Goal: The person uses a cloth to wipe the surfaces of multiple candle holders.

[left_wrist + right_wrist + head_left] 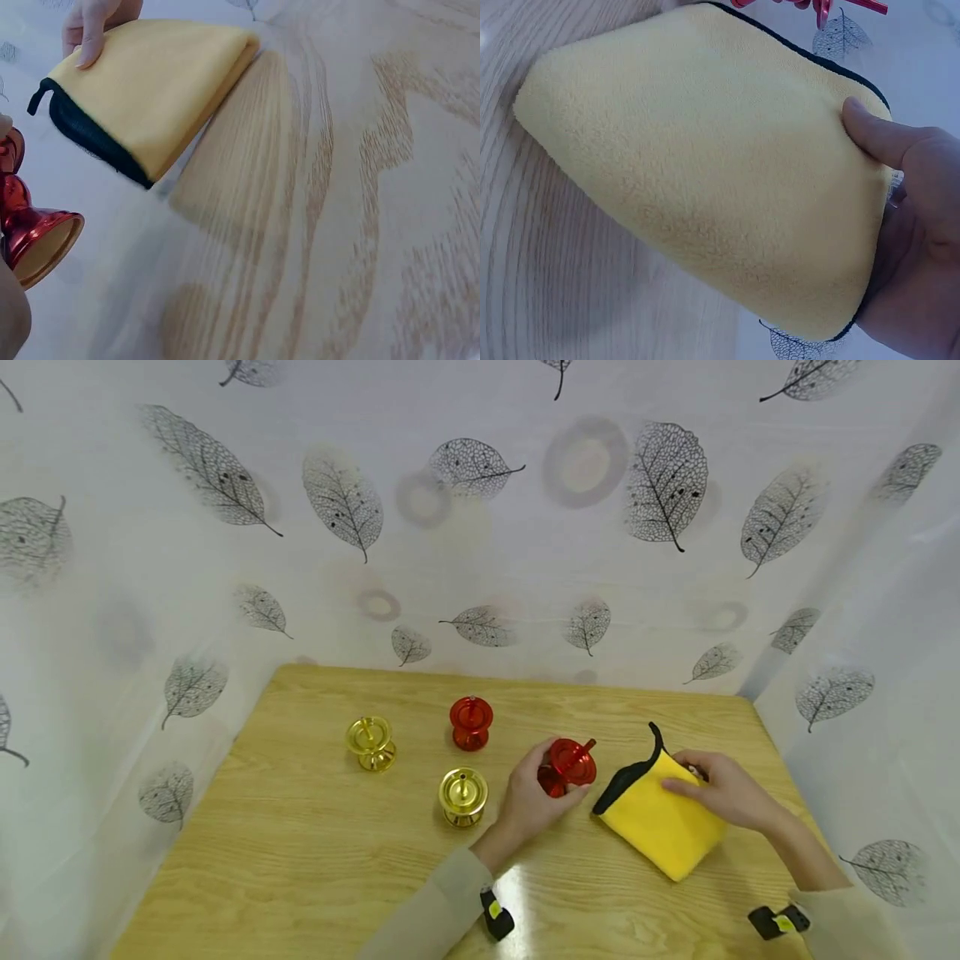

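My left hand [532, 792] grips a shiny red candle holder [573, 762] by its waist, tilted above the table so its dish and central spike lean to the right. In the left wrist view the flared foot of this candle holder [41, 238] shows its hollow underside. A folded yellow cloth [660, 818] with a black edge hangs from my right hand [723, 789], pinched between thumb and fingers. The right wrist view shows the thumb pressed on the fuzzy face of the cloth [705, 165]; the other fingers are hidden behind it.
Another red candle holder [471, 723] stands upright at the back of the wooden table [315, 860]. Two gold ones, a front candle holder [462, 797] and a left candle holder [371, 743], stand nearby. A leaf-patterned white curtain [495, 552] surrounds the table's back and sides.
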A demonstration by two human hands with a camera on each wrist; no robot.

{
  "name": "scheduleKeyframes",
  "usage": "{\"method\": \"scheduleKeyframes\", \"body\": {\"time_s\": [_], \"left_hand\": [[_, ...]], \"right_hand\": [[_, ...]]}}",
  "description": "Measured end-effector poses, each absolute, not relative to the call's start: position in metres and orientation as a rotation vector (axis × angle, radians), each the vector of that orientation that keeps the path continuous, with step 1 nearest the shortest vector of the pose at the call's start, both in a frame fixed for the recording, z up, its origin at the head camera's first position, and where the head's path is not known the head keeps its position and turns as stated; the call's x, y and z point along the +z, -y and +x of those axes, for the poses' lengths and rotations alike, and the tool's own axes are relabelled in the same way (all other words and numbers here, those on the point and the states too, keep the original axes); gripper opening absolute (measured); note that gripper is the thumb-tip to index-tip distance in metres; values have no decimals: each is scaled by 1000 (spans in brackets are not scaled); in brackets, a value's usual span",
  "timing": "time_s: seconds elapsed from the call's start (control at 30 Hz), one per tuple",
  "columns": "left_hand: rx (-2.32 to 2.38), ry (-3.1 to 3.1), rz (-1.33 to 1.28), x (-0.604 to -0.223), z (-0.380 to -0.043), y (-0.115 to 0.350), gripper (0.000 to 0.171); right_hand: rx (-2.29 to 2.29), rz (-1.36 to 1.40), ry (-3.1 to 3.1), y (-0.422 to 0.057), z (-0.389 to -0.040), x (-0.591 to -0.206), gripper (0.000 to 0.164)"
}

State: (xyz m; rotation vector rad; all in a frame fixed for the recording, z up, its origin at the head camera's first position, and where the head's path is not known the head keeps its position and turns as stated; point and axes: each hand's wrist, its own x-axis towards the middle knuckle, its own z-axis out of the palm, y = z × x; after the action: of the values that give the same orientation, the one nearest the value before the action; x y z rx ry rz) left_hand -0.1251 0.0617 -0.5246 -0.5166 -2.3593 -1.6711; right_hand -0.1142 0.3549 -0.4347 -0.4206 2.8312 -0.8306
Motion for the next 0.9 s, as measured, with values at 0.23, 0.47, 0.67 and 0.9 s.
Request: {"method": "scheduleKeyframes", "body": {"time_s": [0.23,0.47,0.67,0.9], "left_hand": [[-1436,2361,-688,-506,-118,-59,77],[-1079,2339,-861,-488,-114,-54,80],[-828,2352,-971,-471,-111,-54,86],[-690,2317,-1015,-455,-110,-52,85]], "right_hand": [[-1010,-433,-2854,-344,-110,-421,13],[-1148,-420,-2827,-328,-103,-404,17],[-1202,-521,-2846,-312,-93,-387,10],[-1157,-831,-2859,-297,-85,-375,25]]}}
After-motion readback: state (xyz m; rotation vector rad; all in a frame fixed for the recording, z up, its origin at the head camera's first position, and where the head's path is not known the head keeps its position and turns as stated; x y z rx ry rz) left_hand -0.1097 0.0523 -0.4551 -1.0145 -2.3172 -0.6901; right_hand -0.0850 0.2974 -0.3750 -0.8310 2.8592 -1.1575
